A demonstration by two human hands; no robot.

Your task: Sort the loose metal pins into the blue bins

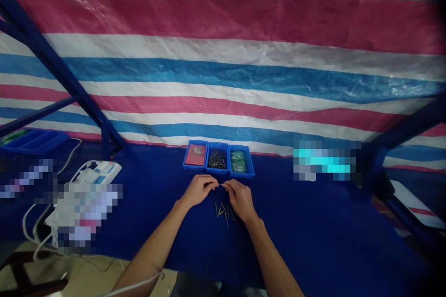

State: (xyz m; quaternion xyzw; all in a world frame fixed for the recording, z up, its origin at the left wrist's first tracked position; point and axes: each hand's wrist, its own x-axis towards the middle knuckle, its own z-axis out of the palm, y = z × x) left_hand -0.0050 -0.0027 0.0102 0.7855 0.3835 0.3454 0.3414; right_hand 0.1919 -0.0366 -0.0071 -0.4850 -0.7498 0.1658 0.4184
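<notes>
My left hand (201, 189) and my right hand (240, 197) meet above the blue table, fingers pinched together. Between their fingertips runs a thin, light-coloured rod-like piece (220, 184), gripped from both ends; its exact kind is too small to make out. Just below the hands, several thin yellowish rod-like pieces (226, 213) lie loose on the tabletop. Beyond the hands stand three small blue bins: the middle bin (218, 171) holds many dark and brassy thin pieces, the left bin (194, 168) something red, and the right bin (240, 175) green-and-clear packets.
A white power strip (108, 171) with cables lies at the left, beside a blurred-out patch. A blue compartment tray (38, 141) stands at the far left. Blue frame posts (66, 74) rise at both sides before a striped tarp (223, 69). Another blurred-out object lies at the right.
</notes>
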